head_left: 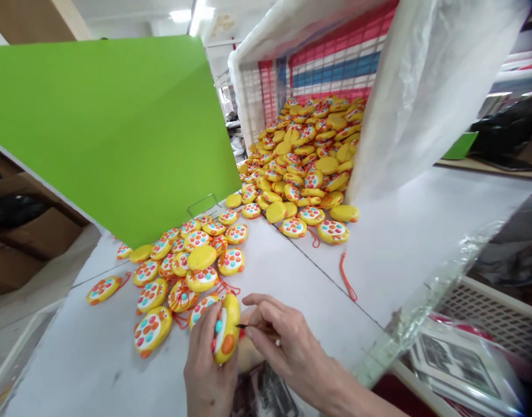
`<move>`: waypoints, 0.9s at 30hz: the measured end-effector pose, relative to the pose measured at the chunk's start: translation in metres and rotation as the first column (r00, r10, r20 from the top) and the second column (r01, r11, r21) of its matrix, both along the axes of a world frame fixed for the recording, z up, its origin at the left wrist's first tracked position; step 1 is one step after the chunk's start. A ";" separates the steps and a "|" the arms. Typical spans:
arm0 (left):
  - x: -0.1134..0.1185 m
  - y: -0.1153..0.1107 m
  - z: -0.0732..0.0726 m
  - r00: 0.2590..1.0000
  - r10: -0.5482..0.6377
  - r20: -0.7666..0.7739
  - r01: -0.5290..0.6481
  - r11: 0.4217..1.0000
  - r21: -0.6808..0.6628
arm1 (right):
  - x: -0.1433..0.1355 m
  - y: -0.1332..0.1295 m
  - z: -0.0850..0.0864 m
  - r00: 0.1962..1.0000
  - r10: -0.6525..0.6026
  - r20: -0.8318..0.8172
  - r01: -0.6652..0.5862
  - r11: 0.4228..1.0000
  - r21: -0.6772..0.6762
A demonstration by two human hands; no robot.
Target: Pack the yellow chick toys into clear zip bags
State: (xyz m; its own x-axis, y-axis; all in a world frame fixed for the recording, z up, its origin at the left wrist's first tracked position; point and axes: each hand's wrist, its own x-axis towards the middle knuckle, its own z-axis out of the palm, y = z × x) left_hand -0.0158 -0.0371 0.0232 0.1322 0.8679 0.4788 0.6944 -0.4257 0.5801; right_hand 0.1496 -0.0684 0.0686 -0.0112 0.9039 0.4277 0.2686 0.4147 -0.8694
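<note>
My left hand [209, 359] is closed around a yellow animal-shaped toy [231, 324] with a white face of coloured dots, tilted up on its edge. My right hand [283, 336] pinches a thin dark-tipped tool [242, 326], whose tip meets or nearly meets the toy's yellow side; its handle is mostly hidden by my fingers. Just beyond my left hand lies a spread of similar toys, among them a dotted one [153, 330] facing up and a plain yellow back [201, 257]. Some have orange cord loops [226, 285].
A big pile of the same toys [300, 156] spills from a tipped, white-lined striped bag [335, 69]. A green board [109, 133] stands at the left. A loose orange cord [347, 278] lies on the white table [287, 272]. A plastic crate [495, 307] is at the right.
</note>
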 end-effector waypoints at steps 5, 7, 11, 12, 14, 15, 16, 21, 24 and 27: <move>0.000 -0.004 -0.001 1.000 -0.002 0.002 0.002 0.999 0.034 | -0.009 -0.003 -0.003 0.997 0.000 0.074 -0.001 1.000 0.012; 0.001 -0.007 -0.001 1.000 0.010 0.021 -0.011 0.999 0.052 | -0.010 -0.002 -0.004 0.996 -0.003 0.093 0.003 1.000 0.006; 0.003 -0.012 -0.001 0.998 0.021 0.058 -0.025 0.997 0.076 | -0.012 -0.001 -0.005 0.997 -0.020 0.080 0.021 1.000 -0.017; 0.003 -0.013 -0.002 0.997 0.023 0.067 -0.028 0.996 0.084 | -0.012 -0.001 -0.005 0.997 -0.023 0.074 0.024 1.000 -0.017; 0.003 -0.013 -0.004 0.997 0.017 0.082 -0.025 0.995 0.095 | -0.012 -0.002 -0.004 0.997 -0.026 0.069 0.027 0.999 -0.017; 0.002 -0.013 -0.005 0.997 0.008 0.080 -0.016 0.995 0.097 | -0.012 -0.002 -0.004 0.997 -0.025 0.069 0.027 0.999 -0.019; 0.001 -0.011 -0.006 0.998 -0.004 0.067 -0.003 0.995 0.101 | -0.012 -0.003 -0.004 0.997 -0.026 0.070 0.028 0.999 -0.021; -0.004 -0.006 -0.009 0.996 -0.047 -0.075 0.062 0.975 0.214 | -0.013 -0.003 -0.008 0.998 -0.026 0.065 0.028 0.999 -0.026; -0.005 -0.008 -0.009 0.995 -0.032 -0.096 0.056 0.963 0.262 | -0.012 -0.002 -0.010 0.998 -0.029 0.060 0.030 1.000 -0.009; -0.004 -0.010 -0.009 0.994 -0.045 -0.096 0.069 0.960 0.270 | -0.012 -0.002 -0.009 0.998 -0.046 0.042 0.047 0.999 -0.012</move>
State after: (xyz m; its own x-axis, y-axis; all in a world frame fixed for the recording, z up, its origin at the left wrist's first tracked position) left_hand -0.0202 -0.0472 0.0145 0.2299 0.6957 0.6805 0.7074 -0.5997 0.3741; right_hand 0.1376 -0.0708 0.0597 0.0131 0.9094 0.4157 0.3238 0.3895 -0.8622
